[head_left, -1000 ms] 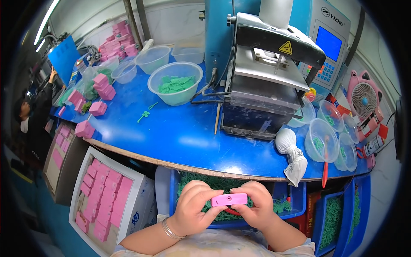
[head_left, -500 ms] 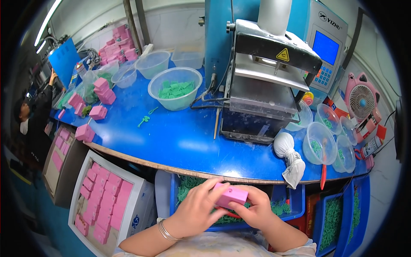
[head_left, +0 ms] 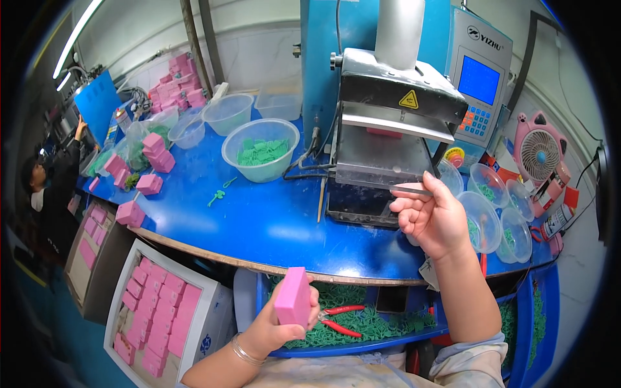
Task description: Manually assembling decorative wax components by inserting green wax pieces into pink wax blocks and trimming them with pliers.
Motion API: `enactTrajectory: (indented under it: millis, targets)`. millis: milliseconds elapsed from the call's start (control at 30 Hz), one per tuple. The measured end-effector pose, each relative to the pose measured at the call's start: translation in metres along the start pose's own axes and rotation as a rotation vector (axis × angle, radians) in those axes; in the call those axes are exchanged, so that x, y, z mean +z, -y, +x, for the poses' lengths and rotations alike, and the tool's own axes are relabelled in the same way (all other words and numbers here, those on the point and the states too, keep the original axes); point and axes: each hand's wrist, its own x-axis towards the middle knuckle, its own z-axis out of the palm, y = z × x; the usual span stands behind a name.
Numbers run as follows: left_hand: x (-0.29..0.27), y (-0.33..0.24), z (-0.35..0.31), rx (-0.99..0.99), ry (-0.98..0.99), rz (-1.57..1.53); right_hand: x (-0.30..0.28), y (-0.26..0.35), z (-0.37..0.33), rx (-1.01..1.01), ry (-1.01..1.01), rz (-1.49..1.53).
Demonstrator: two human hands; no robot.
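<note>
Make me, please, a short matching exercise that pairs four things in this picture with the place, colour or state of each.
Column one:
1. Left hand
2. Right hand
3. Red-handled pliers
4. Fan

Column two:
A. Lying on green pieces in a blue tray
B. Holding a thin dark strip
C. Pink, towards the right edge of the view
D. Gripping a pink block

Right pairs: 1-D, 2-B, 3-A, 4-C.
</note>
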Motion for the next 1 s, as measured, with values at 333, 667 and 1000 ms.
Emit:
enactTrajectory:
  millis: [333, 667, 1000]
  targets:
    - [-0.011, -0.032, 0.011, 0.298, -0.252, 0.064, 0.012, -0.021, -0.042, 0.047, 0.064, -0.032]
    - [-0.002, -0.031, 0.015, 0.177, -0.196, -0.060, -0.003, -0.001, -0.007, 0.085, 0.039, -0.022]
    - [0.001, -0.052, 0.013, 0.538, -0.378, 0.911, -0.006, -0.056, -0.090, 0.348, 0.448, 0.407]
